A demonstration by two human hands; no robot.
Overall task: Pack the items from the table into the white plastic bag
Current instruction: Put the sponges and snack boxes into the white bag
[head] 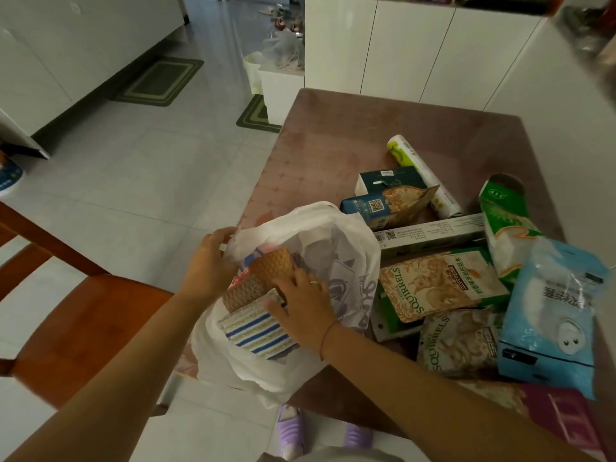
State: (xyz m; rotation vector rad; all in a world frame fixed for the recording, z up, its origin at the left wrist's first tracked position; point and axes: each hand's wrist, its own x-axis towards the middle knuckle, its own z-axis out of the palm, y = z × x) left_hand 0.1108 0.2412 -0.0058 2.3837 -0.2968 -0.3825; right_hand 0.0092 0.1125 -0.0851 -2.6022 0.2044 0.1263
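Note:
The white plastic bag (336, 248) lies open at the table's left edge. My left hand (208, 265) grips its left rim. My right hand (305, 310) presses on a pack of dishcloths (256, 305), orange, tan and blue-striped, which sits half inside the bag's mouth. To the right on the table lie two Three Squirrels nut pouches (440, 285) (460, 341), a long white box (430, 236), a blue carton (386, 208), a dark green box (390, 181), a white roll (420, 175), a green tissue pack (506, 228) and a light blue packet (553, 311).
The brown table (333, 141) stands against white cabinets (400, 45). A wooden chair (76, 315) is at the left, close to the bag. A magenta packet (563, 418) lies at the table's near right corner. Tiled floor with green mats stretches to the left.

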